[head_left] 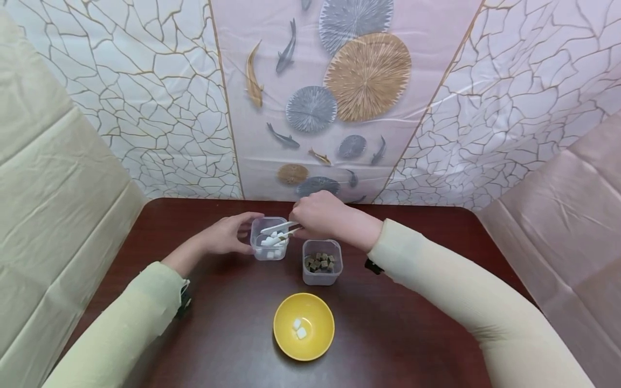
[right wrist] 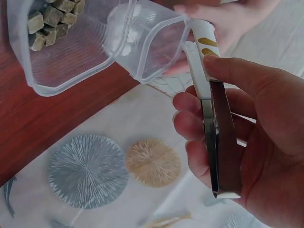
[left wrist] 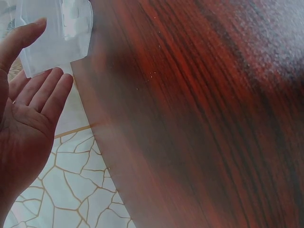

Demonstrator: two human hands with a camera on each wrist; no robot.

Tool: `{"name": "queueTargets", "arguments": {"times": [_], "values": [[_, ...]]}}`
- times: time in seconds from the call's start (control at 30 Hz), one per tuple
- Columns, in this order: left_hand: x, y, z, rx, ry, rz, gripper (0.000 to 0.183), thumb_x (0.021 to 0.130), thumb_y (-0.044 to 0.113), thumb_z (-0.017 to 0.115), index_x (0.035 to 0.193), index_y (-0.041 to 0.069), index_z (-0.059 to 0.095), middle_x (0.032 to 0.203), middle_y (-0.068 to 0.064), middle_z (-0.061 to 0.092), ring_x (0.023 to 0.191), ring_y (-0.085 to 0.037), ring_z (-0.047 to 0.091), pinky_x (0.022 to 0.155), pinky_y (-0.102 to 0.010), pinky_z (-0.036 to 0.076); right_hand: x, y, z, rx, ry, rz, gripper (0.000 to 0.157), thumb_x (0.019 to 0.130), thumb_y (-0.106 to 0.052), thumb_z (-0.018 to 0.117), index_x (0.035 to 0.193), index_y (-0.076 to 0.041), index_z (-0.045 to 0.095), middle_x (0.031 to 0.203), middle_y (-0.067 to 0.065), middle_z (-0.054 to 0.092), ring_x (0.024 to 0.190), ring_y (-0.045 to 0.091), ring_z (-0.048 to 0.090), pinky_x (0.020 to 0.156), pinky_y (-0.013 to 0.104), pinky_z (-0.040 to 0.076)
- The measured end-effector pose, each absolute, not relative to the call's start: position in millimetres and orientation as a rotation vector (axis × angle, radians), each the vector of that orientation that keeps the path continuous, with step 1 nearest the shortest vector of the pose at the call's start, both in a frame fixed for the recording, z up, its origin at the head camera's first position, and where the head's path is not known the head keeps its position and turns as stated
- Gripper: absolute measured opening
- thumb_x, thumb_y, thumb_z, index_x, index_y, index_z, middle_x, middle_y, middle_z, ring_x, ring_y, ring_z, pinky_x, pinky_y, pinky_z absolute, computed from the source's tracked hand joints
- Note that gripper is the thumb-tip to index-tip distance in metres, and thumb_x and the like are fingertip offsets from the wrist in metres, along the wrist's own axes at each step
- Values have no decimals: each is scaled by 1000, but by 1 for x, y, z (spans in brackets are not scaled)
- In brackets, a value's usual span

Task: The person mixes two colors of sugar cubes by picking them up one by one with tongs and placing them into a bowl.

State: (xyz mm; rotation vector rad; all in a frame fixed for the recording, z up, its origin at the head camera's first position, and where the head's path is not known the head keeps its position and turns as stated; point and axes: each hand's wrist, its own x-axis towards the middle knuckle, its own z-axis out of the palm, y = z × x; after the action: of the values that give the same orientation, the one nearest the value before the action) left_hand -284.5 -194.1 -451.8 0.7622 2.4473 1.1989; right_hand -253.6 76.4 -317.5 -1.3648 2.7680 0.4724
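My left hand holds a clear plastic container of white cubes from its left side, thumb at the near corner and fingers at the far side. In the left wrist view, its thumb and fingertips touch the container walls. My right hand grips metal tongs with white, gold-marked arms. The tong tips are inside that container, among the white cubes; whether they pinch a cube cannot be made out. Just right of it stands a second clear container with brown cubes.
Nearer the front, a yellow bowl stands on the dark wooden table with white cubes in it. A patterned cloth backdrop rises behind the table's far edge, and beige panels flank both sides.
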Motion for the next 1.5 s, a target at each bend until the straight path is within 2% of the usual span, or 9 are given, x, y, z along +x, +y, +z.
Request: {"name": "queueTargets", "arguments": {"times": [0.27, 0.8, 1.13, 1.5], "values": [[-285, -193, -452, 793, 2440, 1200, 86, 86, 3, 87, 159, 0, 42, 152, -23, 56, 142, -43, 55, 116, -53, 49, -271, 54, -325, -1236, 2713, 550, 24, 101, -41, 74, 103, -18, 79, 98, 2, 76, 86, 25, 72, 76, 45, 63], [-284, -193, -451, 814, 2446, 1187, 86, 86, 3, 87, 159, 0, 42, 151, -23, 58, 142, -43, 55, 115, -52, 49, -289, 33, -343, -1118, 2631, 671, 26, 101, -41, 74, 111, -16, 76, 102, 0, 76, 90, 22, 72, 82, 41, 64], [-284, -194, -450, 824, 2458, 1183, 85, 86, 4, 88, 157, -1, 43, 150, -23, 58, 141, -43, 56, 114, -53, 50, -290, 17, -348, -1094, 2616, 638, 35, 100, -41, 75, 123, -15, 76, 115, 3, 76, 102, 23, 72, 90, 43, 63], [-283, -196, -449, 821, 2466, 1178, 85, 85, 4, 87, 157, -1, 43, 152, -24, 56, 141, -42, 56, 115, -54, 50, -291, 9, -350, -1058, 2577, 634, 45, 97, -51, 76, 126, -16, 75, 116, 2, 75, 104, 21, 71, 91, 42, 62]]}}
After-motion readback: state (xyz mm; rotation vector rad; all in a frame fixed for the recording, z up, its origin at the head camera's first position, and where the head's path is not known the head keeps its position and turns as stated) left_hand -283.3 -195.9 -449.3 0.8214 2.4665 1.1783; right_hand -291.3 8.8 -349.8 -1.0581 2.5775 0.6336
